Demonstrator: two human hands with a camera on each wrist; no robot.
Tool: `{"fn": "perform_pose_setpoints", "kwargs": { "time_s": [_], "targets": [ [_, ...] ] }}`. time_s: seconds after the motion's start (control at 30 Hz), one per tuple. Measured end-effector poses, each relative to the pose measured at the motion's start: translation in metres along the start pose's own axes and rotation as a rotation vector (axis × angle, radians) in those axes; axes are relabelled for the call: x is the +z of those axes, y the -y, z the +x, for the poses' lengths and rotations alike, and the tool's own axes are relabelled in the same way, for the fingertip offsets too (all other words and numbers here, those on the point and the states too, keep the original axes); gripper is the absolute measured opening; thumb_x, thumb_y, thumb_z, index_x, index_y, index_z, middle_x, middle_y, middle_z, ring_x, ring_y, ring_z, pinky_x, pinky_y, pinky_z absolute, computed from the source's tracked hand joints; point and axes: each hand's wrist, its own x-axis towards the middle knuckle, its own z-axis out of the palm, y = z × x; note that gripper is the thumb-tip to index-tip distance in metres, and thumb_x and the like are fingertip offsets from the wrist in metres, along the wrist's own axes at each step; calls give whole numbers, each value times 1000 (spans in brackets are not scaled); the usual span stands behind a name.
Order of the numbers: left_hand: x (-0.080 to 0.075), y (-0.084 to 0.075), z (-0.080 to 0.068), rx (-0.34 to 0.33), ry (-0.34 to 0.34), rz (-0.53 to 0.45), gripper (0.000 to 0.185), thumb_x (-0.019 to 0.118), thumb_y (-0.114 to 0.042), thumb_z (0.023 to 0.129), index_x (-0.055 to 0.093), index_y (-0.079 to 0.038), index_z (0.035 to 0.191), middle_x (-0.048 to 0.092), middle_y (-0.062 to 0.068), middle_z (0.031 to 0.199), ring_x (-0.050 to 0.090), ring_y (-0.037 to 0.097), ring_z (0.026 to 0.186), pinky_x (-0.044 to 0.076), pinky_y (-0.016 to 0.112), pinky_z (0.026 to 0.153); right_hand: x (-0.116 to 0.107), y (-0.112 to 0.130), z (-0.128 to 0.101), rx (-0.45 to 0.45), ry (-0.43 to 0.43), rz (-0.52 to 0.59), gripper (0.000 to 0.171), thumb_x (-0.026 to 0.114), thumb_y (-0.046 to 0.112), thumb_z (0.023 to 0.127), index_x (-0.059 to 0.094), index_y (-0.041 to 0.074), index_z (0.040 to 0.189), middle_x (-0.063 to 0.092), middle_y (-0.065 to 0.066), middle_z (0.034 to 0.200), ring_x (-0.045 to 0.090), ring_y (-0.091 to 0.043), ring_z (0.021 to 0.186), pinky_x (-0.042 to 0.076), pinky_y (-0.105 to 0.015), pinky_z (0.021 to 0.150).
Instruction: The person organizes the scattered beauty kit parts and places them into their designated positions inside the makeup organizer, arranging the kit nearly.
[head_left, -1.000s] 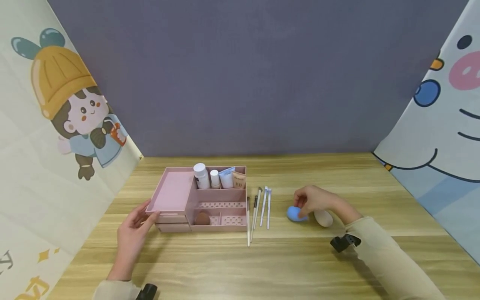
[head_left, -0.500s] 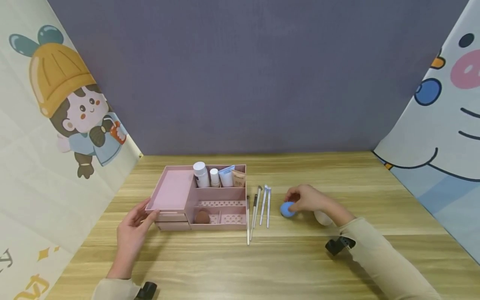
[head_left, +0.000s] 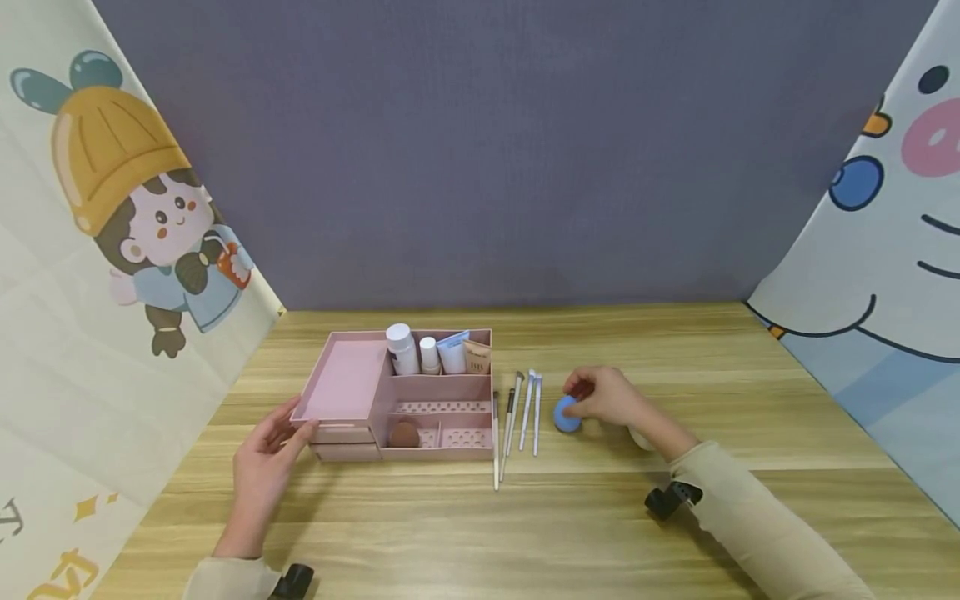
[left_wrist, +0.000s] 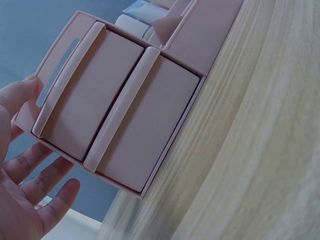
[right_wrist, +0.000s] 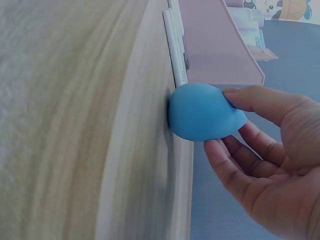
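My right hand (head_left: 607, 397) pinches a blue teardrop makeup sponge (right_wrist: 202, 112) between thumb and fingers. In the right wrist view its rounded end is at the tabletop; I cannot tell whether it touches. A pale sponge (head_left: 640, 438) lies mostly hidden under my right wrist. My left hand (head_left: 264, 454) holds the front left corner of a pink makeup organizer (head_left: 347, 379), thumb on the front edge and fingers along the side. Both drawers (left_wrist: 150, 120) of the organizer are closed in the left wrist view. Inside the front compartment sits a brown sponge (head_left: 405, 435).
Several makeup brushes (head_left: 525, 412) lie between the organizer and the blue sponge. The back compartment holds a white bottle (head_left: 402, 350), a smaller white-capped bottle (head_left: 430, 356), a blue tube (head_left: 453, 353) and a beige tube (head_left: 477, 357). A grey panel (head_left: 510, 158) rises behind the wooden table (head_left: 420, 542).
My right hand has moved left with the blue sponge, closer to the brushes, and its wrist now covers more of the pale sponge. My left hand stays at the organizer's corner.
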Motion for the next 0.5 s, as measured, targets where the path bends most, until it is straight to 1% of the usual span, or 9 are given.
{"fn": "perform_pose_setpoints", "kwargs": {
  "time_s": [0.27, 0.5],
  "targets": [
    [0, 1, 1, 0, 5, -5, 44, 76, -15, 90, 64, -7, 132, 62, -28, 95, 59, -10, 91, 46, 7, 77, -1, 6, -2, 12, -39, -49, 21, 86, 14, 74, 74, 6, 88, 69, 1, 82, 63, -14, 77, 53, -30, 71],
    [0, 1, 2, -5, 7, -1, 44, 75, -15, 91, 64, -7, 133, 61, -28, 96, 58, -10, 91, 46, 7, 77, -6, 21, 1, 25, -38, -11, 19, 84, 13, 77, 76, 6, 92, 71, 1, 84, 64, -14, 78, 54, -31, 70]
  ]
}}
